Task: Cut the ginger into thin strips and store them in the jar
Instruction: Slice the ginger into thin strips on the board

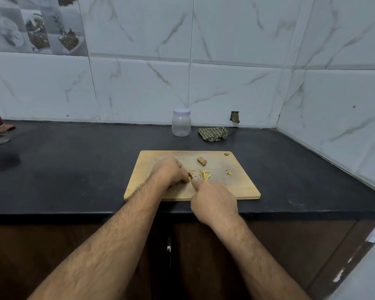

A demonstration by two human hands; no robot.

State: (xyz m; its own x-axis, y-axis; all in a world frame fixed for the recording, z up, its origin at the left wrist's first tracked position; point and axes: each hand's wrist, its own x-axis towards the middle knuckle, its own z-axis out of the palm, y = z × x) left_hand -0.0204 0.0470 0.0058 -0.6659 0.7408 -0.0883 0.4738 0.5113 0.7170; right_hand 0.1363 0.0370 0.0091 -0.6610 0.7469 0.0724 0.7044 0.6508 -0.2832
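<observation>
Left hand [168, 172] pinches a small ginger piece [190, 176] at its fingertips, frame centre, on the cutting board [243, 187]. Right hand [213, 201] is curled just below-right of it, forefinger toward the piece (knife hidden; can't tell what it grips). Cut strips [205, 175] lie just right, pale yellow, thin. Uncut chunk [201, 161] above. Jar [181, 122] well behind, lid on.
</observation>
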